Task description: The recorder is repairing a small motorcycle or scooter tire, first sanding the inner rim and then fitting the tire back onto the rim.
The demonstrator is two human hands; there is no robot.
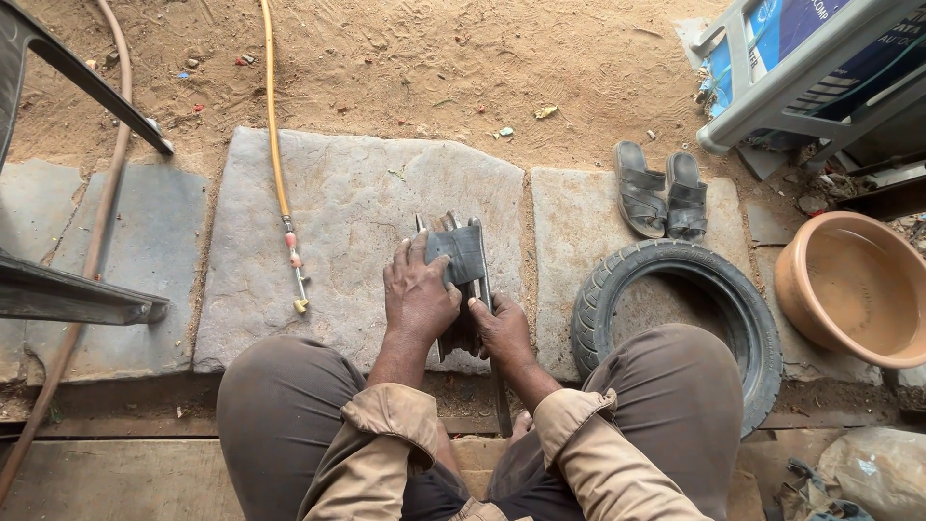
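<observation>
a sandy yard with a grey stone slab (338, 212) is seen, and a folded black rubber tube (461, 259) is pressed on it at centre. the left hand (418, 294) is clamped over the fold at nine o'clock, the right hand (502, 328) pinched shut on its edge at five o'clock. the rubber is judged soft, light and springy, best gripped across the fold; a tyre (675, 309) lies at three o'clock.

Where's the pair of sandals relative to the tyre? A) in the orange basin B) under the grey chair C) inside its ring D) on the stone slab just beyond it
D: the pair of sandals lies on the stone slab, just past the tyre, clear of the basin.
</observation>
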